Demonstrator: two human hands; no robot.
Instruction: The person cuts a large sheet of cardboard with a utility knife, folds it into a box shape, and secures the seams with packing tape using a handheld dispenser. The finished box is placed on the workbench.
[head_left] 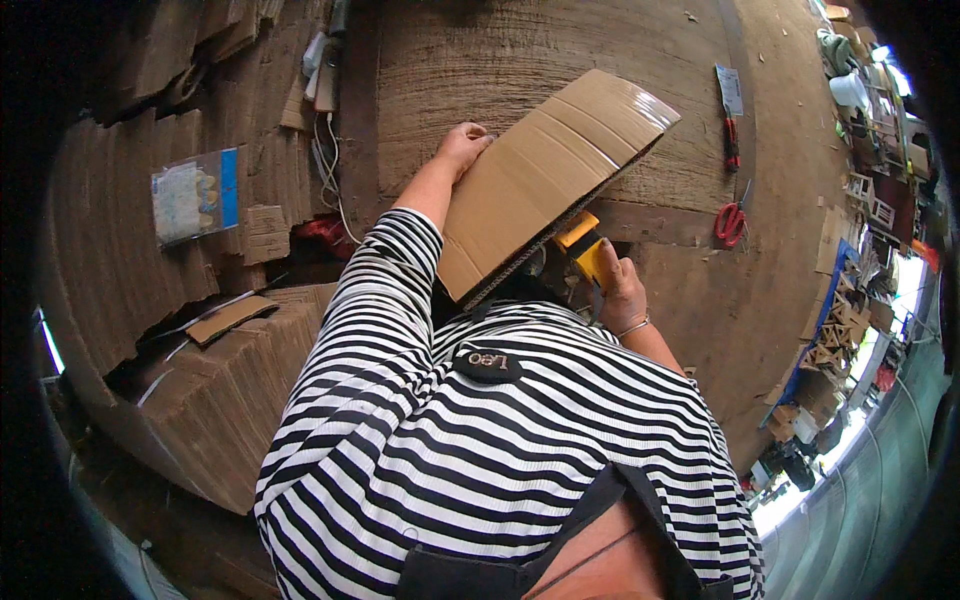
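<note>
A folded brown cardboard piece (560,170), perhaps a flat box, lies tilted across the worktable in front of me. Clear shiny tape (648,106) glints at its far right end. My left hand (465,148) grips its far left edge, some fingers hidden behind the board. Below the board's near right edge, my right hand (622,292) is closed around a yellow hand tool (590,250). The tool's front end is close to that edge; its exact kind cannot be made out.
Stacked cardboard sheets (215,400) rise at my left, with a clear packet (195,197) on top. White cables (327,165) hang beside them. On the right lie red-handled scissors (731,224) and a flat-bladed tool (731,115). Cluttered shelves (850,320) line the far right.
</note>
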